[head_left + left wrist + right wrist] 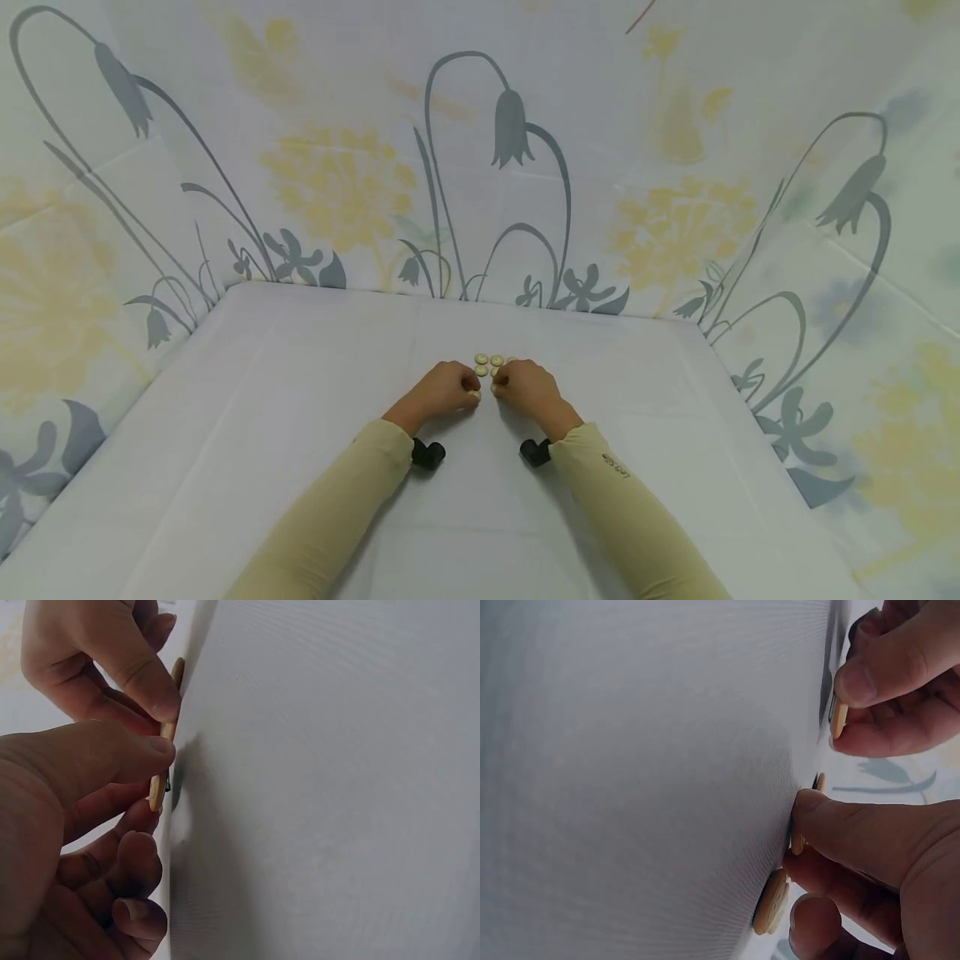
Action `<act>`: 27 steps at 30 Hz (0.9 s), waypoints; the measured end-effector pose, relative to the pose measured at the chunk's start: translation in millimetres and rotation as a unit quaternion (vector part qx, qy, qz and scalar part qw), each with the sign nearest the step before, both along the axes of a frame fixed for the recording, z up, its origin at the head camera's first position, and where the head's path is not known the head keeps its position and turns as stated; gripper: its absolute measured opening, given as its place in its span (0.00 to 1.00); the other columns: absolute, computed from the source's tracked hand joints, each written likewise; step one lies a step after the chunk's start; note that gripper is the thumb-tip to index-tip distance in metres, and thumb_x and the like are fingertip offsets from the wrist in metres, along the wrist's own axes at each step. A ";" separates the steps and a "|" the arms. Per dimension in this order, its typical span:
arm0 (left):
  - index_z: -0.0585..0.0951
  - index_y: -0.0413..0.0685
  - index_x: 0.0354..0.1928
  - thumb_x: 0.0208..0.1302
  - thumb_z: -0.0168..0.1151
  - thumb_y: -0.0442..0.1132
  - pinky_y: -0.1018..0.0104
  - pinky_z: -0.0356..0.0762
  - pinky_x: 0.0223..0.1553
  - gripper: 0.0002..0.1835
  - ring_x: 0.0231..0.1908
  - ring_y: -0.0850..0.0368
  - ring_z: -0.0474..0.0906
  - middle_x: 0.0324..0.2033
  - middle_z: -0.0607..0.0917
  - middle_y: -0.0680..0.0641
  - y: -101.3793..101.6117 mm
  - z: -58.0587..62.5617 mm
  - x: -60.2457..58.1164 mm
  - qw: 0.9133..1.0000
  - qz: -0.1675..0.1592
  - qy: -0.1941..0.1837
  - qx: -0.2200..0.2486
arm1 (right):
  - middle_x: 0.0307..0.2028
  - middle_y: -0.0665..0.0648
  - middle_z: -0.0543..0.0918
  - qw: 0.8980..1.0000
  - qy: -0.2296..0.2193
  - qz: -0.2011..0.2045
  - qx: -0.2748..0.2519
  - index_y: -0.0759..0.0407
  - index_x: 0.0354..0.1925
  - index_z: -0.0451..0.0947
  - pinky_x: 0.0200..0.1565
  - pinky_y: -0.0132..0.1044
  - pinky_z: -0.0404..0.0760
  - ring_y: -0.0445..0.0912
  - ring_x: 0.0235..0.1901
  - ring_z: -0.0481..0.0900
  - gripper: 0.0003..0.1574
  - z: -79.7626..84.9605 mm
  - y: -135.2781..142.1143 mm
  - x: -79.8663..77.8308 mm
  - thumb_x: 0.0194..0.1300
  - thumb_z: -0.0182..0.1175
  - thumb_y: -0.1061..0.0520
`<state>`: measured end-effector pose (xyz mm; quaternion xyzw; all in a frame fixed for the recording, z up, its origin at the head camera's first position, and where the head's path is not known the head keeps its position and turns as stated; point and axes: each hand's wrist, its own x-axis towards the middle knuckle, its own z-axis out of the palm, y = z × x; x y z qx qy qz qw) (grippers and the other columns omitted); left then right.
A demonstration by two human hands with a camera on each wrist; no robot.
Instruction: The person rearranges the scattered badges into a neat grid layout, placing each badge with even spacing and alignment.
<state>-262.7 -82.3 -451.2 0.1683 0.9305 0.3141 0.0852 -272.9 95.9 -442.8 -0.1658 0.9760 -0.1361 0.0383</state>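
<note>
Small round wooden discs stand grouped on the white table in the head view. My left hand (447,387) pinches one wooden disc (474,394) between thumb and fingers at the near left of the group. Close to its right, my right hand (531,390) pinches another disc (494,389) at the tabletop. The left wrist view shows the left thumb on the edge-on disc (156,796). In the right wrist view, the right thumb and a finger hold a tilted disc (798,844), partly covered. The left hand (907,675) appears above it there with its own disc (840,720).
Just beyond the hands are other discs (482,359), some partly hidden by the right hand. One thick-looking disc (772,901) lies beside the right fingers. The white table (315,358) meets a flower-printed cloth (480,208) at the back and sides.
</note>
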 end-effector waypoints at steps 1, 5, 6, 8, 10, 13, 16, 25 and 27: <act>0.86 0.44 0.39 0.55 0.67 0.37 0.64 0.76 0.42 0.10 0.35 0.59 0.77 0.35 0.86 0.50 1.2 0.1 -0.7 1.000 0.002 0.002 0.000 | 0.44 0.51 0.86 1.000 -0.003 -0.002 -0.002 0.51 0.44 0.86 0.45 0.46 0.80 0.50 0.44 0.83 0.12 -0.2 0.0 0.3 0.62 0.64 0.51; 0.86 0.44 0.40 0.56 0.67 0.38 0.63 0.76 0.44 0.10 0.36 0.58 0.78 0.36 0.86 0.49 5.8 -0.1 -3.3 1.000 0.009 0.007 -0.005 | 0.45 0.51 0.86 1.000 -0.008 -0.005 -0.009 0.52 0.45 0.85 0.47 0.46 0.79 0.50 0.46 0.83 0.13 -0.1 0.4 1.6 0.63 0.64 0.51; 0.86 0.43 0.40 0.56 0.67 0.38 0.62 0.76 0.44 0.10 0.36 0.58 0.78 0.36 0.86 0.49 7.0 -0.2 -3.9 1.000 0.011 0.007 -0.004 | 0.45 0.51 0.86 1.000 -0.009 -0.004 -0.009 0.52 0.45 0.85 0.47 0.46 0.79 0.51 0.46 0.83 0.13 0.3 0.6 1.8 0.63 0.64 0.51; 0.85 0.43 0.40 0.56 0.67 0.38 0.62 0.76 0.44 0.10 0.36 0.58 0.78 0.35 0.86 0.49 8.8 -0.2 -4.9 1.000 0.014 0.006 -0.003 | 0.45 0.52 0.86 1.000 -0.008 -0.003 -0.009 0.52 0.45 0.85 0.47 0.47 0.79 0.51 0.46 0.83 0.13 1.2 0.7 2.2 0.63 0.64 0.51; 0.85 0.43 0.40 0.57 0.66 0.37 0.62 0.76 0.44 0.10 0.36 0.57 0.78 0.35 0.86 0.48 10.5 -0.2 -5.7 1.000 0.015 0.006 0.000 | 0.45 0.52 0.86 1.000 -0.007 -0.002 -0.007 0.51 0.45 0.85 0.46 0.47 0.79 0.51 0.46 0.83 0.13 2.1 0.9 2.2 0.63 0.64 0.51; 0.85 0.43 0.40 0.57 0.65 0.37 0.62 0.76 0.43 0.09 0.36 0.57 0.78 0.35 0.85 0.48 11.8 -0.2 -6.8 1.000 0.019 0.007 0.002 | 0.45 0.52 0.86 1.000 -0.008 -0.004 -0.007 0.51 0.45 0.86 0.46 0.47 0.79 0.51 0.45 0.83 0.13 2.6 0.6 2.2 0.63 0.64 0.51; 0.85 0.43 0.40 0.58 0.65 0.38 0.62 0.76 0.44 0.10 0.37 0.56 0.78 0.36 0.85 0.48 12.6 -0.7 -8.4 1.000 0.020 0.009 -0.003 | 0.45 0.52 0.86 1.000 -0.005 -0.004 -0.004 0.51 0.45 0.86 0.45 0.47 0.80 0.51 0.45 0.83 0.13 2.1 0.5 2.3 0.63 0.64 0.51; 0.85 0.43 0.41 0.58 0.64 0.38 0.60 0.76 0.44 0.10 0.38 0.55 0.78 0.38 0.85 0.47 13.2 -3.4 -12.3 1.000 0.015 0.017 -0.005 | 0.43 0.51 0.87 1.000 0.010 0.004 0.006 0.50 0.45 0.86 0.43 0.46 0.80 0.51 0.44 0.83 0.13 1.1 0.8 2.1 0.63 0.63 0.50; 0.85 0.43 0.41 0.59 0.64 0.38 0.60 0.76 0.44 0.10 0.38 0.55 0.78 0.38 0.85 0.47 13.7 -4.9 -13.3 1.000 0.015 0.019 -0.006 | 0.43 0.52 0.87 1.000 0.010 0.004 0.006 0.50 0.45 0.86 0.43 0.46 0.80 0.52 0.43 0.83 0.13 1.3 0.9 2.5 0.63 0.63 0.50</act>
